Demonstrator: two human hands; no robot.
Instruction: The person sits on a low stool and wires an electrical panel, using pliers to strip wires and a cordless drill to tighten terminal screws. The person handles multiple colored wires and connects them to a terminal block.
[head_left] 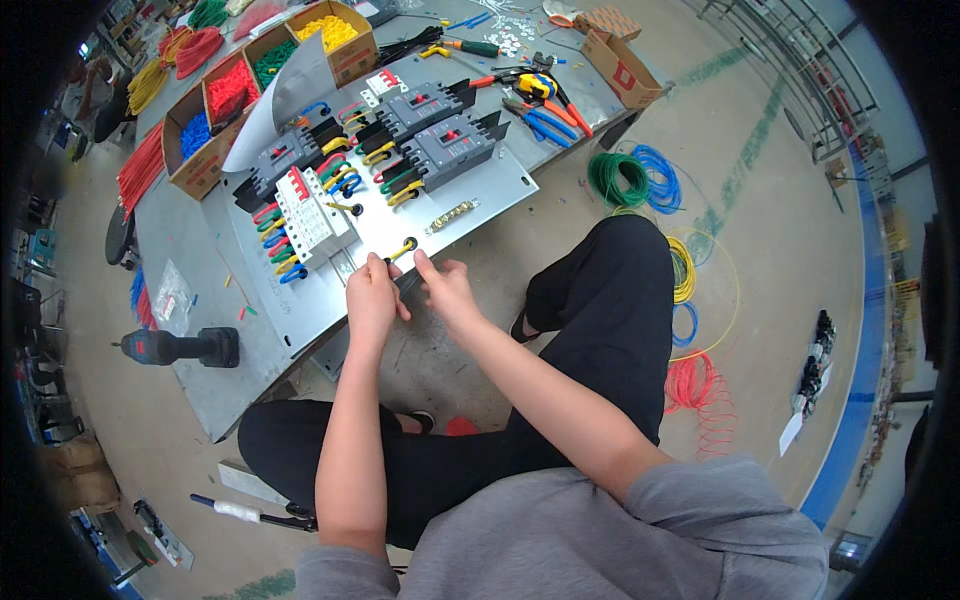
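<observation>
My left hand (370, 303) pinches a yellow wire (404, 247) in its fingers beside the panel (495, 190); right hand (452, 292) alongside. I can't tell its fingers' state.

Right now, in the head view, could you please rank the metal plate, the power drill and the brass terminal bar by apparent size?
1. Metal plate
2. Power drill
3. Brass terminal bar

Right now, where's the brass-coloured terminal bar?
In the head view, just above centre, the brass-coloured terminal bar lies on the metal mounting plate near its person-side edge, beyond the right hand and right of the white miniature circuit breakers.
</observation>
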